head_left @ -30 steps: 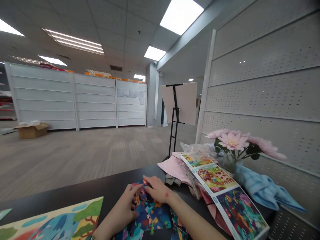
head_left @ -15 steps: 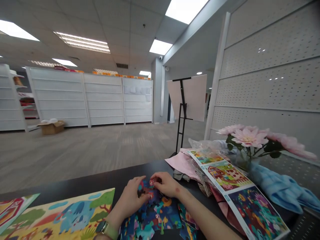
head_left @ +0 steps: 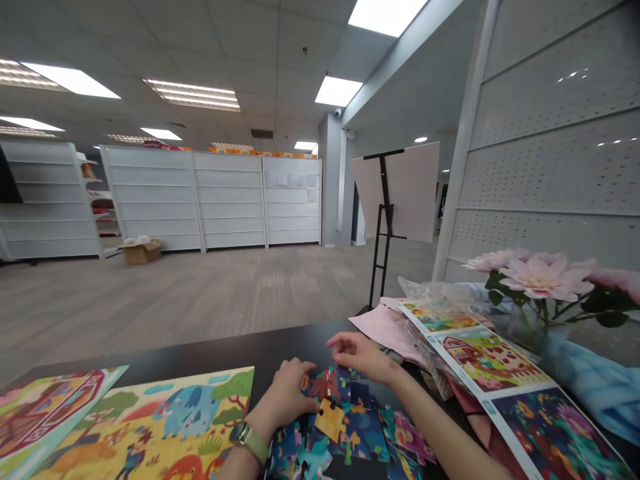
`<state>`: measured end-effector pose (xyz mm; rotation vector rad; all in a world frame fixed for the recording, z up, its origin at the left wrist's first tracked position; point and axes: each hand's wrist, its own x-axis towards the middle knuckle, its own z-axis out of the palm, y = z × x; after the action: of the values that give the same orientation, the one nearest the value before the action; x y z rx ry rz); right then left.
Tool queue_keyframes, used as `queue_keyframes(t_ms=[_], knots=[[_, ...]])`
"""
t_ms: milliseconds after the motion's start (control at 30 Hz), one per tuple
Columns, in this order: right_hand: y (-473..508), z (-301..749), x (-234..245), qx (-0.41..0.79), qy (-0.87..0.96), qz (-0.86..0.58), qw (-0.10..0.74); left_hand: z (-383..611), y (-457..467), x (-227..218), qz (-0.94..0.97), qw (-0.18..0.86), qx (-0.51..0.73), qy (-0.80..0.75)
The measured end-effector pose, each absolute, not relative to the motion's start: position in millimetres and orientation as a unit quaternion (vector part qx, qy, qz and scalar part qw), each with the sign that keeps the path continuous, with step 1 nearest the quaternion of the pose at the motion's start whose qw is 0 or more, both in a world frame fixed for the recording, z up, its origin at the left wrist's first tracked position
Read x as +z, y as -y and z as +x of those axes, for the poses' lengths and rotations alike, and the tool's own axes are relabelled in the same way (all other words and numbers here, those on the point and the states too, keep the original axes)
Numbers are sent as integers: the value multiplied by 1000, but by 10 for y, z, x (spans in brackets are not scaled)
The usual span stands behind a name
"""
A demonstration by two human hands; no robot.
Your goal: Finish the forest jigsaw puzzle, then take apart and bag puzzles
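Note:
Dark, colourful jigsaw pieces (head_left: pixel 367 427) lie partly joined on the black table. My left hand (head_left: pixel 287 397) rests at the left side of the joined section (head_left: pixel 330 381), thumb and fingers apart. The tip of its thumb is beside a plain yellow jigsaw piece (head_left: pixel 330 420) lying on top of the others; whether they touch I cannot tell. Just above the far right corner hovers my right hand (head_left: pixel 363 353), fingers loosely bent and apart, with nothing visible in them. Loose pink and purple pieces (head_left: pixel 406 433) lie near my right forearm.
On the left are an elephant picture puzzle (head_left: pixel 185 407) and a barn picture puzzle (head_left: pixel 55 407). A printed picture sheet (head_left: pixel 493 360) lies to the right over pink cloth (head_left: pixel 383 328), with flowers (head_left: pixel 540 277) and blue cloth (head_left: pixel 595 380) beyond. An easel (head_left: pixel 383 233) stands behind the table.
My right hand has lifted and drawn back from the puzzle, its fingers loosening. The yellow piece now shows by my left thumb. The view has turned left.

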<state>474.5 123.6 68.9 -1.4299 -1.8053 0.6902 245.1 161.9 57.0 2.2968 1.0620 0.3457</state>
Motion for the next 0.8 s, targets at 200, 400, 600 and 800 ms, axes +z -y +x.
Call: queue_keyframes(t_ms=[200, 400, 600, 800], knots=[[-1099, 5006, 745, 207, 712, -624, 248, 2425, -1653, 534, 843, 326, 150, -401], [-1009, 5024, 741, 202, 716, -666, 61, 2419, -1677, 537, 819, 338, 188, -424], [-1080, 4943, 636, 212, 703, -670, 109, 2391, -1707, 587, 812, 351, 245, -398], [-1178, 4974, 503, 228, 670, -670, 225, 2378, -1713, 631, 784, 422, 287, -354]])
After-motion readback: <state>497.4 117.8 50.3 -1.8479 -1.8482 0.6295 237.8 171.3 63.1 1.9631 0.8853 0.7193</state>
